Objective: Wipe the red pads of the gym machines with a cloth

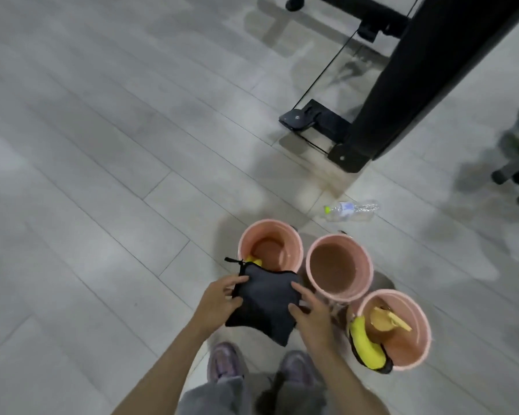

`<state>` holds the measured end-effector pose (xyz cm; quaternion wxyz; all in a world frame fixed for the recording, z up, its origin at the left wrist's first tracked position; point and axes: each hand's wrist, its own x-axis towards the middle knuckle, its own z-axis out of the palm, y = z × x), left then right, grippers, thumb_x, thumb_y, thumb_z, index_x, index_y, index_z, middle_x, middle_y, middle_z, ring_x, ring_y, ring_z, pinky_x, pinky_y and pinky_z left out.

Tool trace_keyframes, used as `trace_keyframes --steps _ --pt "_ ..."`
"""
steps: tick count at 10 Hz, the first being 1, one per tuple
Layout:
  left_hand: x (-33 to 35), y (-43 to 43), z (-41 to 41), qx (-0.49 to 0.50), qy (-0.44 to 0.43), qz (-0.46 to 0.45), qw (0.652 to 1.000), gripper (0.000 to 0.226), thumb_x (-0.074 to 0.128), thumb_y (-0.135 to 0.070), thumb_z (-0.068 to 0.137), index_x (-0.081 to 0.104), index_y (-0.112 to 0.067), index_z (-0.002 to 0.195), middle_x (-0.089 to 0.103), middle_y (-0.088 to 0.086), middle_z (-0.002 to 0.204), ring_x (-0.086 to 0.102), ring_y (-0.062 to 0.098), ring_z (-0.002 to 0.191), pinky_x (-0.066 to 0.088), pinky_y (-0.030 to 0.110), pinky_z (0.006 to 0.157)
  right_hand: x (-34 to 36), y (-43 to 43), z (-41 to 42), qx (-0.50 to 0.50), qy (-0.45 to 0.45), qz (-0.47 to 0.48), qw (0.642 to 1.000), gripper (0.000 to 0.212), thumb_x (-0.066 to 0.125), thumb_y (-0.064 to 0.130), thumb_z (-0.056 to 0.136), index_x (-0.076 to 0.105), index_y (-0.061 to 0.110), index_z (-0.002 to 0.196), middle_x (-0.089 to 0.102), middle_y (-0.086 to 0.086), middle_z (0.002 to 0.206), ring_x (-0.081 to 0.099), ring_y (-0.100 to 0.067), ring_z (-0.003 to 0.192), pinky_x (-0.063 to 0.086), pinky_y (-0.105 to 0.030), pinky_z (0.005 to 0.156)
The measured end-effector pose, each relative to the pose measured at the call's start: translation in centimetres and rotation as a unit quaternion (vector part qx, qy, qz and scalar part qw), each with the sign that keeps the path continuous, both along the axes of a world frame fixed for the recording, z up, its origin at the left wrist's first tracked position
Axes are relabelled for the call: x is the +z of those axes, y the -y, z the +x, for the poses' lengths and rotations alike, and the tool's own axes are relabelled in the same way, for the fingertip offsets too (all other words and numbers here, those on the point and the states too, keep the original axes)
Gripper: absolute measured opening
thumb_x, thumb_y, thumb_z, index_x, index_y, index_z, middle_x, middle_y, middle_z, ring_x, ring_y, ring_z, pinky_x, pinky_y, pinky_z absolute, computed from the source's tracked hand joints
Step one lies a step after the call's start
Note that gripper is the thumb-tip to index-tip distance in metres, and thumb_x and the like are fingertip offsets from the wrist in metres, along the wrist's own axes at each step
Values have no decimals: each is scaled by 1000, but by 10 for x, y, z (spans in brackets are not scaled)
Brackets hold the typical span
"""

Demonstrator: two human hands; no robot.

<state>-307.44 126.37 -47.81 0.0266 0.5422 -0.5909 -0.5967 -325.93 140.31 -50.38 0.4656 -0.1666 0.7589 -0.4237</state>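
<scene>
In the head view, the left hand (219, 298) is pinching the left edge of the dark cloth (264, 304), and the right hand (312, 317) is holding its right edge, above the pink buckets (339, 265). No red pad is showing, only a black machine frame (402, 85), so I judge that the wiping is not yet beginning.

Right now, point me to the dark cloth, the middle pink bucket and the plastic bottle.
dark cloth (264, 301): head view, middle of the fabric.
middle pink bucket (337, 262): head view, bare inner bottom.
plastic bottle (352, 209): head view, clear body near the label.
</scene>
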Motion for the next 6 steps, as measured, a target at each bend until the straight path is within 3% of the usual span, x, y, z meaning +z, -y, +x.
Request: trace_keyframes --steps 1,2,3,4,5,6 --pt "-90 31 -9 -32 11 19 999 52 65 5 83 70 -27 124 63 -6 132 62 13 115 52 38 102 -89 23 -1 -24 5 23 999 57 65 -10 90 66 39 118 69 2 125 67 -16 112 56 -49 99" --pt "-158 54 -18 -63 13 43 997 50 65 2 86 68 -29 125 58 -3 139 62 14 115 57 32 93 -150 42 -4 -59 10 56 997 52 63 -10 91 65 34 118 69 3 113 64 -9 102 54 -45 100" --pt "-195 71 -27 -83 18 62 994 52 71 -4 86 63 -37 126 58 5 140 63 19 115 56 36 96 -185 56 -4 -64 -9 79 995 42 67 3 90 68 28 124 67 9 100 63 -9 92 53 -39 94" --pt "-186 78 -32 -136 57 54 988 53 69 -8 90 60 -34 134 53 0 144 57 21 125 48 34 106 -188 59 -9 -24 -60 98 993 38 57 26 77 75 20 110 73 -4 102 67 -27 97 55 -44 88" --pt "-131 73 -23 -193 147 -22 970 45 65 -13 92 62 -25 135 51 -5 140 47 19 133 34 22 104 -150 53 -15 32 -44 124 991 14 61 15 89 71 8 95 67 -11 91 64 -27 92 48 -35 82" --pt "-37 54 -8 -198 191 -79 958 38 57 -22 97 60 -28 134 53 -3 141 50 20 131 39 27 106 -59 50 -29 206 -140 149 957 20 62 18 97 72 21 114 71 0 111 65 -19 107 44 -28 90"
